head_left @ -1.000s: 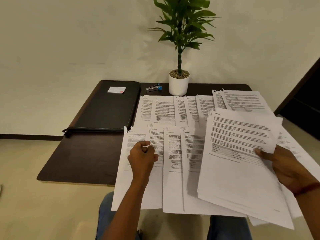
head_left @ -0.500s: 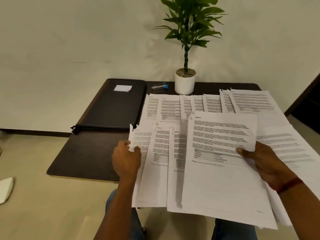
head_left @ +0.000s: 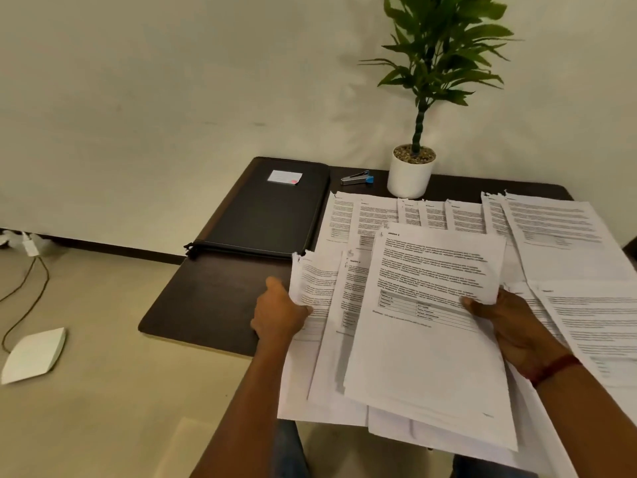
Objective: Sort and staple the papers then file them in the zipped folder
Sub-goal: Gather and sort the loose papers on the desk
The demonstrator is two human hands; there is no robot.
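Note:
Several printed sheets (head_left: pixel 565 236) lie spread over the right part of the dark table (head_left: pixel 206 305). My right hand (head_left: pixel 510 326) grips a stack of papers (head_left: pixel 427 339) by its right edge, thumb on top, held just above the near row. My left hand (head_left: pixel 279 312) pinches the left edge of the leftmost near sheet (head_left: pixel 310 281), thumb on the paper. The black zipped folder (head_left: pixel 269 215) lies shut at the table's back left, a small card (head_left: pixel 284 176) on it. A silver and blue stapler (head_left: pixel 356 178) sits behind the papers next to the pot.
A white pot (head_left: pixel 408 177) with a green plant (head_left: pixel 437 53) stands at the back against the wall. On the floor to the left lie a white flat device (head_left: pixel 32 355) and a cable (head_left: pixel 27 298). Bare dark tabletop shows left of the papers.
My left hand moved from on top of the near left sheet to its left edge and took hold of it. My right hand brought the stack leftward over the near row. The view swung left.

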